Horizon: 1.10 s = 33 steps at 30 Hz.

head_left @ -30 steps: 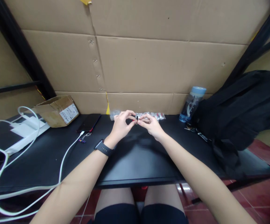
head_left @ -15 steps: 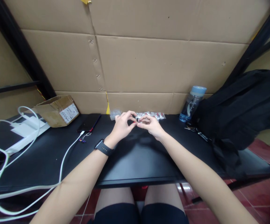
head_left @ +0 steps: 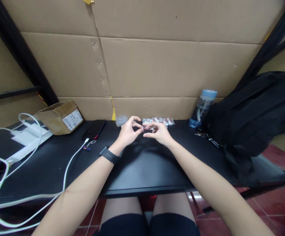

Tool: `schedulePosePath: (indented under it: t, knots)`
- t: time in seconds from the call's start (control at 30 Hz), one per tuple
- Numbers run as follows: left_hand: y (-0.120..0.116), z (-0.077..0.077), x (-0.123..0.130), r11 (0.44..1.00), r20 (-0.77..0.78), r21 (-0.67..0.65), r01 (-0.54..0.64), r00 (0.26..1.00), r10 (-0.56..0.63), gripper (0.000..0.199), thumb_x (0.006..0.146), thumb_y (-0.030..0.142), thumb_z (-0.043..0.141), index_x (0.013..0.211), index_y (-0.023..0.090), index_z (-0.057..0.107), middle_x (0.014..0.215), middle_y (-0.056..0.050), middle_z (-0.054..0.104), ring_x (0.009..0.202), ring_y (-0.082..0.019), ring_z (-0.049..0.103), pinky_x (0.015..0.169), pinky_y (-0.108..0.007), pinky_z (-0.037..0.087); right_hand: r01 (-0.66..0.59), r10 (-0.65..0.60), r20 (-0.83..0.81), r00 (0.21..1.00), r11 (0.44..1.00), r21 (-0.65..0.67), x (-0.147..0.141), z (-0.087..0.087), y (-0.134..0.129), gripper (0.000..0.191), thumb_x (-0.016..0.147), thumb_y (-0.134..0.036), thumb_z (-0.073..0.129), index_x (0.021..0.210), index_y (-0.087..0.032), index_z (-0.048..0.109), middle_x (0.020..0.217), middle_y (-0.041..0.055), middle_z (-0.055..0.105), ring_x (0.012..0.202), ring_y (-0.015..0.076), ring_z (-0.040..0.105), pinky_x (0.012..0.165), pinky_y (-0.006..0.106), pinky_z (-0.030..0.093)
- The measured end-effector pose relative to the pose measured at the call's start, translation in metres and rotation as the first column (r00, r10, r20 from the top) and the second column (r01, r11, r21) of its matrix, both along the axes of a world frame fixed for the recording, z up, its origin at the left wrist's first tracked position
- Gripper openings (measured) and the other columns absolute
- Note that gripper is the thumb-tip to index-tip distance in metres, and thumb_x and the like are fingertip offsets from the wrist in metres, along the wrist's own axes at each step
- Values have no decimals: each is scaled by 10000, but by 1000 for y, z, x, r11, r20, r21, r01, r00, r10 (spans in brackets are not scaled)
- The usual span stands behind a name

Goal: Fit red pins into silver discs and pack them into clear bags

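Note:
Both hands meet above the black table [head_left: 147,170], close to its back edge. My left hand [head_left: 130,131], with a dark watch [head_left: 109,155] on its wrist, pinches with thumb and forefinger. Opposite it, the fingers of my right hand [head_left: 159,132] close around the same spot. Between the fingertips is a tiny dark and red piece [head_left: 144,128], too small to name. Just behind my right hand lies a silvery clear plastic strip [head_left: 168,121] with red bits in it. A crumpled clear plastic bag [head_left: 121,120] is behind my left hand.
On the left are an open cardboard box [head_left: 61,118], a phone [head_left: 93,129] and a looping white cable [head_left: 67,167]. A water bottle [head_left: 203,108] and a black backpack [head_left: 258,111] stand on the right. A cardboard wall [head_left: 144,72] closes off the back.
My fingertips have shifted slightly around the small piece, and my right thumb sits a little lower. More of the plastic strip shows behind the hands.

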<state>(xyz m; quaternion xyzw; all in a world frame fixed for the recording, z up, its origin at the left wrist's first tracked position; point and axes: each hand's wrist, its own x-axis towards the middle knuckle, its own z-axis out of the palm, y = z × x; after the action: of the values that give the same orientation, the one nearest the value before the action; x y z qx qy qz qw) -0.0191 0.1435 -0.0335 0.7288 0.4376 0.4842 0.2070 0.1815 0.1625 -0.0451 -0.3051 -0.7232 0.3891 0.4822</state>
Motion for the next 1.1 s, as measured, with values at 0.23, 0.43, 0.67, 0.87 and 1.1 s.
schedulePosePath:
  t: [0.23,0.43,0.67,0.87,1.1]
  knots:
    - [-1,1,1,996,22,75,-52,999,50,405,794,241,785,1112,250,534,889,4,759,974,-230,764,965,-368,501,11,-23,78,997,989,149,8,0,6,212,864,-406,735,948,-222,800,1224,105,721,1116,252,668,698,304,508]
    - [-11,9,7,986,-98,144,-87,990,102,386,803,229,793,1090,249,536,874,2,765,1058,-258,737,958,-401,464,52,-75,113,991,979,195,7,-4,9,186,884,-370,713,909,-204,793,1142,109,726,1065,242,674,711,319,538]
    - [-14,10,9,981,-123,162,-110,984,131,337,808,222,741,1086,244,552,879,7,747,1001,-241,725,967,-400,449,48,-112,225,968,961,271,9,0,5,135,923,-292,649,892,-188,729,1173,109,669,1022,215,662,724,311,538]
    - [-9,9,4,997,-62,62,-38,997,42,256,943,303,548,1194,252,562,1052,-28,751,1054,-210,695,979,-363,459,-4,-101,315,944,949,317,9,1,3,92,933,-246,613,896,-195,681,1204,115,619,1122,244,614,751,324,544]
    - [-13,4,8,987,-339,-150,65,934,-113,559,852,360,668,1364,306,449,1137,-11,766,982,-239,725,983,-422,467,-22,-171,348,922,874,486,13,1,5,85,957,-179,565,907,-195,632,1193,126,592,1177,259,570,1046,472,459]
